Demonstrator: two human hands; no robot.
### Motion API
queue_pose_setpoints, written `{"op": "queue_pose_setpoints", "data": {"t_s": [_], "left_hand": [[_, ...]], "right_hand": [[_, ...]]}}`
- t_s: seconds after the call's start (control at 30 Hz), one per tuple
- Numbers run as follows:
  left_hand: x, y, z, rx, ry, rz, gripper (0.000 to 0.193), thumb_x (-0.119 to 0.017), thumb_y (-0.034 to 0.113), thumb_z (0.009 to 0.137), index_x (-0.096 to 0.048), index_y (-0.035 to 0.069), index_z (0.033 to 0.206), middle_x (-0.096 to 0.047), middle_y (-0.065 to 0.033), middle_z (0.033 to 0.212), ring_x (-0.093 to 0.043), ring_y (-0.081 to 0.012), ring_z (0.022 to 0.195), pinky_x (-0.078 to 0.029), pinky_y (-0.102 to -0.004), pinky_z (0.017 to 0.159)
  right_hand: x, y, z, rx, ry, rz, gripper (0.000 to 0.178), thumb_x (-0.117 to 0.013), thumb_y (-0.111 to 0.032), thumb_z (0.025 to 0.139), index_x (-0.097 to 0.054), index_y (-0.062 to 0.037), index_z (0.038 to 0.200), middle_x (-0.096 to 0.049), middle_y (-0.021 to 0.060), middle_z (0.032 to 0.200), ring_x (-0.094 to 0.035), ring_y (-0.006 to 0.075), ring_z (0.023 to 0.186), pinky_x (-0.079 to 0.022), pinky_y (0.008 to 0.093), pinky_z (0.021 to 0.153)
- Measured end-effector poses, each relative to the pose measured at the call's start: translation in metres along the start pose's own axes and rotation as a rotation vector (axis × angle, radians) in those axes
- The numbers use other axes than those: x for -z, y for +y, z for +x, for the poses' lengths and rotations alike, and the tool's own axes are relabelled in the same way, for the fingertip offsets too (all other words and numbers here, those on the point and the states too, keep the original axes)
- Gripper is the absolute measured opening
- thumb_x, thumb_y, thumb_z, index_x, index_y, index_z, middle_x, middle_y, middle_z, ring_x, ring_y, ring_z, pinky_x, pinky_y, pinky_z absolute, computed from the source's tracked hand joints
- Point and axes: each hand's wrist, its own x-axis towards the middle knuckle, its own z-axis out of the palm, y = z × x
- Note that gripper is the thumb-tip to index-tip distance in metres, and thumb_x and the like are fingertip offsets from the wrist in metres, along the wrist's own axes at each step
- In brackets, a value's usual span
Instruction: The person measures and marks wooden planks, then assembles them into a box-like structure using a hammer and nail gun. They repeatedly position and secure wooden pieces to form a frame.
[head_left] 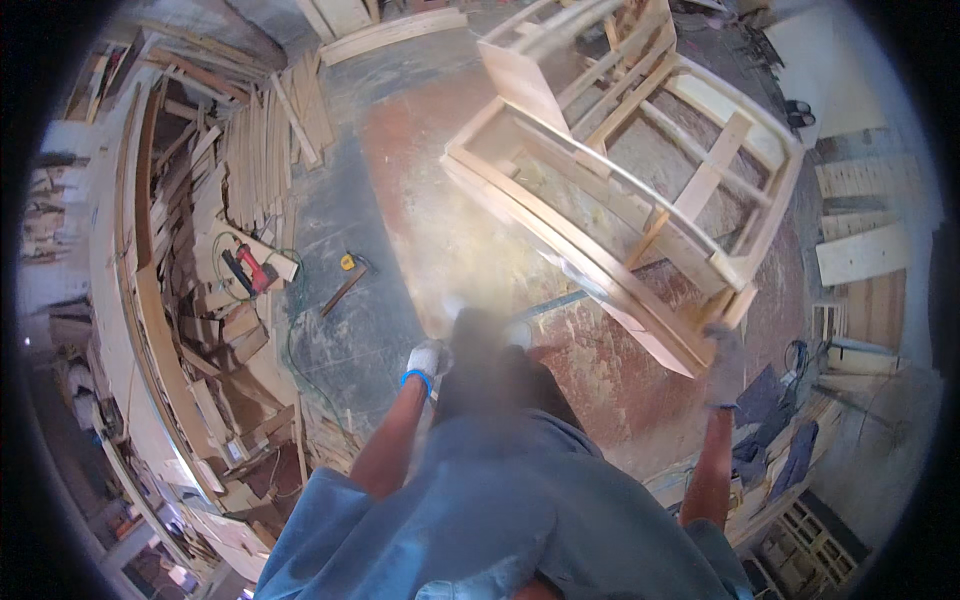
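We wear a loose, creased blue shirt (500, 510) with wide short sleeves (318, 528) and dark trousers (503, 387). Our left glove (430, 357) is whitish, with a bright blue cuff edge (417, 378); our right glove (723, 368) looks greyer, its details blurred.

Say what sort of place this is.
Likely a woodworking shop, perhaps for furniture: a bare wooden frame, planks piled along the left, and a hammer.

You have two hands (428, 358) (722, 372), one frame (712, 172), one nail gun (262, 276), one hammer (342, 290), one tape measure (348, 262) and too many planks (262, 160) to count surely.
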Motion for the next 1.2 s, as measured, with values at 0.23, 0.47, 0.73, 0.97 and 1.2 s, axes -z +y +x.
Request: {"op": "queue_pose_setpoints", "data": {"t_s": [0.23, 0.47, 0.73, 0.97, 1.2], "left_hand": [[-0.017, 0.099, -0.062, 0.228, 0.068, -0.424, 0.023, -0.058, 0.022, 0.094, -0.070, 0.004, 0.103, -0.073, -0.0128, 0.089, -0.072, -0.0239, 0.074, -0.058, -0.0381, 0.064], [0.029, 0.050, -0.079, 0.296, 0.136, -0.493, 0.032, -0.053, 0.021, 0.100, -0.062, 0.005, 0.127, -0.073, -0.0146, 0.094, -0.072, -0.0254, 0.073, -0.059, -0.0383, 0.064], [0.065, 0.033, -0.077, 0.360, 0.210, -0.657, 0.031, -0.054, 0.018, 0.100, -0.059, 0.003, 0.126, -0.071, -0.0156, 0.089, -0.069, -0.0234, 0.068, -0.056, -0.0333, 0.055], [0.134, 0.044, 0.017, 0.413, 0.162, -0.575, 0.024, -0.058, 0.019, 0.099, -0.065, 0.004, 0.117, -0.072, -0.0154, 0.089, -0.070, -0.0278, 0.067, -0.059, -0.0387, 0.058], [0.244, 0.102, 0.194, 0.100, -0.005, 0.278, 0.025, -0.061, 0.026, 0.097, -0.072, 0.004, 0.105, -0.076, -0.0127, 0.092, -0.073, -0.0268, 0.076, -0.060, -0.0427, 0.067]], "right_hand": [[-0.084, 0.148, -0.108, -0.483, -0.496, -0.335, 0.039, -0.052, -0.036, 0.100, -0.071, -0.0031, 0.092, -0.070, 0.0069, 0.087, -0.068, 0.0206, 0.081, -0.052, 0.0376, 0.076], [-0.170, 0.205, -0.137, -0.445, -0.659, -0.370, 0.052, -0.059, -0.050, 0.095, -0.074, -0.0043, 0.077, -0.070, 0.0109, 0.070, -0.068, 0.0210, 0.065, -0.051, 0.0379, 0.061], [-0.266, 0.117, -0.030, -0.277, -0.524, -0.327, 0.057, -0.056, -0.053, 0.094, -0.072, -0.0023, 0.073, -0.068, 0.0129, 0.067, -0.068, 0.0220, 0.066, -0.050, 0.0398, 0.062], [-0.342, 0.053, 0.028, -0.223, -0.558, -0.252, 0.046, -0.056, -0.040, 0.096, -0.071, -0.0015, 0.075, -0.070, 0.0091, 0.072, -0.065, 0.0196, 0.067, -0.050, 0.0345, 0.066], [-0.386, -0.013, -0.018, -0.564, -0.466, 0.107, 0.041, -0.058, -0.038, 0.097, -0.073, -0.0025, 0.081, -0.071, 0.0077, 0.076, -0.065, 0.0149, 0.069, -0.051, 0.0314, 0.066]]}}
